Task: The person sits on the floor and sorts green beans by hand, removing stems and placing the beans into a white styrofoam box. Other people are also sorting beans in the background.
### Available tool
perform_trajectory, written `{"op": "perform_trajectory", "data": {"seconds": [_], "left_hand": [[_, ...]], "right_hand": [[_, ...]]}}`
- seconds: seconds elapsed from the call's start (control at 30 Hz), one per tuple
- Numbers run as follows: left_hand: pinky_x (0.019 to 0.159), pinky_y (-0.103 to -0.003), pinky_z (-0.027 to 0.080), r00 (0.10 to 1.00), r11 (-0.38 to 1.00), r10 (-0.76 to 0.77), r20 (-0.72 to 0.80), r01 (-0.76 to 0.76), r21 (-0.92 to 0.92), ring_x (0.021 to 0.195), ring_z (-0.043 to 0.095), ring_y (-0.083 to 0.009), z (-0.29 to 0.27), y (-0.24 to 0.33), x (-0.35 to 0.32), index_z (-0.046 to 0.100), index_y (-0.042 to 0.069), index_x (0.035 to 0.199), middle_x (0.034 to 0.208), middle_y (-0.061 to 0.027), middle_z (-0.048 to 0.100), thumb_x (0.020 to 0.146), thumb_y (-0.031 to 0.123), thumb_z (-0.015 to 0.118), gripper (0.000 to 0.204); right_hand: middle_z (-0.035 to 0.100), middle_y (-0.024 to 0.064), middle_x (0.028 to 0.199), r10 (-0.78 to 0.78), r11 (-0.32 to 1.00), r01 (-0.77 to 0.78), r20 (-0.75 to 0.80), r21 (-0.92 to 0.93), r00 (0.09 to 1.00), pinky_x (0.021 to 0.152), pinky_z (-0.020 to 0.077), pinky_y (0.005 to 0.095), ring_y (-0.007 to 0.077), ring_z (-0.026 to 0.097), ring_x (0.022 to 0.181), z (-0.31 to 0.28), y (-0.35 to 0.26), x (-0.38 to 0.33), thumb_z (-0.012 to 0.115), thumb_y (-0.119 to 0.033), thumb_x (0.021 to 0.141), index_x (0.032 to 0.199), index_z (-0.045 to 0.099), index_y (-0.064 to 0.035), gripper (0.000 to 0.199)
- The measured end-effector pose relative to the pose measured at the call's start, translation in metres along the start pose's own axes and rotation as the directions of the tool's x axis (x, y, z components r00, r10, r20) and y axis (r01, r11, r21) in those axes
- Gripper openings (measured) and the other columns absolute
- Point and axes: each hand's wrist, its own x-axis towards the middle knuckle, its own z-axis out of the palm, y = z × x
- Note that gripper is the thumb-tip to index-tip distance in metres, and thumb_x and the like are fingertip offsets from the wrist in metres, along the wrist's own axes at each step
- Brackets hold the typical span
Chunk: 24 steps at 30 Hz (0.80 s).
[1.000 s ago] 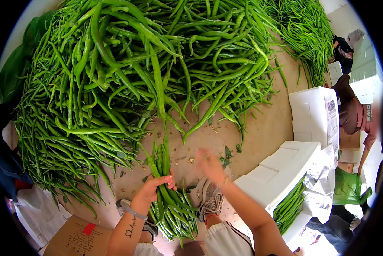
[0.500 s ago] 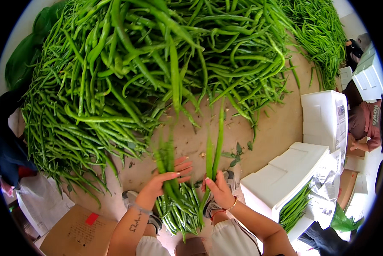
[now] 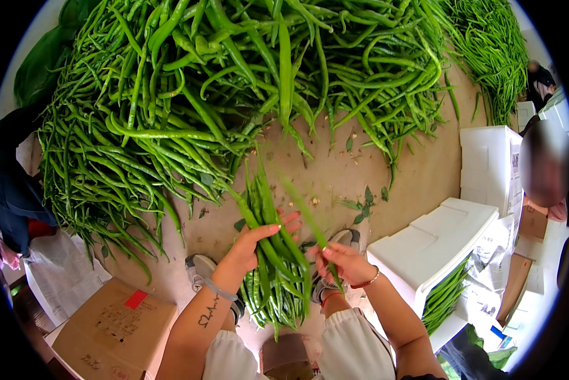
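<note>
This looks like a packing place for vegetables. A huge heap of long green chili peppers [image 3: 151, 95] lies right on the floor [image 3: 424, 171]. White foam boxes [image 3: 433, 234], one with peppers inside [image 3: 446, 296], and a big cardboard box [image 3: 107, 332] stand nearby.

A grey band [image 3: 220, 292] rings the left wrist near a dark line tattoo [image 3: 207, 314]; a red bracelet [image 3: 368, 280], pale dark-striped trousers [image 3: 346, 342] and grey shoes [image 3: 202, 268] complete the wear.

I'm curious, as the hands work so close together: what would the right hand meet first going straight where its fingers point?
The right hand would probably first meet the bunch of green peppers in the left hand, though depth is unclear here.
</note>
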Motion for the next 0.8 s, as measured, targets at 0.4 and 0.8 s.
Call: {"op": "perform_trajectory", "data": {"seconds": [0.4,0.8], "left_hand": [[0.071,-0.03,0.046,0.986,0.928,0.033,-0.165,0.031,0.37,0.08,0.056,-0.0174,0.026,-0.029,0.0,0.052,0.002,0.103,0.09,-0.0078,0.059,0.067,0.001,0.064,0.038],[0.091,-0.036,0.033,0.7,0.286,0.491,0.519,-0.692,0.663,0.107,0.042,-0.0233,0.224,-0.071,-0.078,0.045,0.006,0.099,0.113,-0.0091,0.039,0.057,0.017,0.071,0.051]], "right_hand": [[0.044,0.0142,0.109,-0.529,0.652,0.342,-0.083,-0.677,0.845,0.085,0.0377,0.0325,0.0257,0.044,0.103,0.036,0.005,0.006,0.074,-0.024,0.062,0.116,0.033,-0.0011,0.072],[0.055,0.0156,0.091,-0.898,0.229,0.648,0.1,-0.726,0.429,0.068,0.044,0.0394,0.0353,0.053,0.081,0.101,-0.068,-0.14,0.068,-0.014,0.055,0.12,0.033,-0.0092,0.074]]}}
